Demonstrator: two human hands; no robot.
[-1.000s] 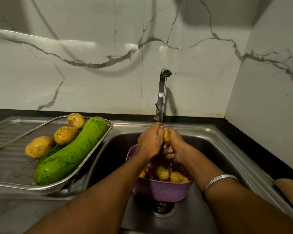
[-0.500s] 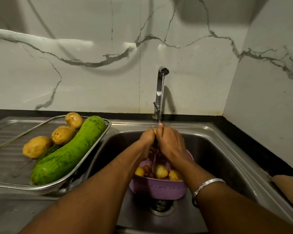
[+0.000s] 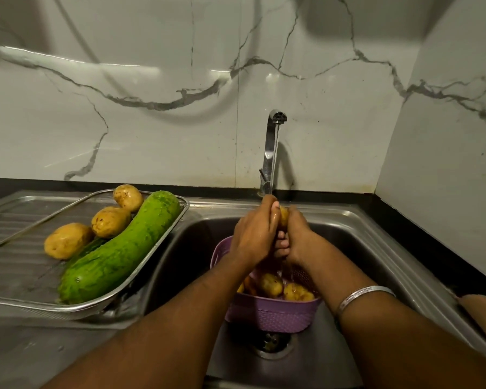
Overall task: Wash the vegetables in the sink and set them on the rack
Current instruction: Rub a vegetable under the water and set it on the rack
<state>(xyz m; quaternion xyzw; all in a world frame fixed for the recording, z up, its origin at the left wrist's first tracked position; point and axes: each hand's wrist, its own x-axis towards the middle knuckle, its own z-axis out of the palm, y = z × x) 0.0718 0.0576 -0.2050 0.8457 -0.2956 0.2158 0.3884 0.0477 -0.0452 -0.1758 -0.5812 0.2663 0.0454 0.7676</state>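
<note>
1. Your left hand [image 3: 254,234] and right hand [image 3: 298,237] hold one small potato [image 3: 284,216] between them, fingers curled around it, under the water from the tap [image 3: 272,147].
2. Below your hands, a purple basket [image 3: 272,315] sits in the sink [image 3: 357,248] with more potatoes inside.
3. On the left, the rack [image 3: 152,273] holds three potatoes and a big green gourd [image 3: 121,254].

The potato [image 3: 284,216] between the left hand [image 3: 254,234] and right hand [image 3: 298,237] shows only a sliver. Arms cover much of the purple basket [image 3: 272,314]. A tan thing [image 3: 481,313] is cut off at right.
</note>
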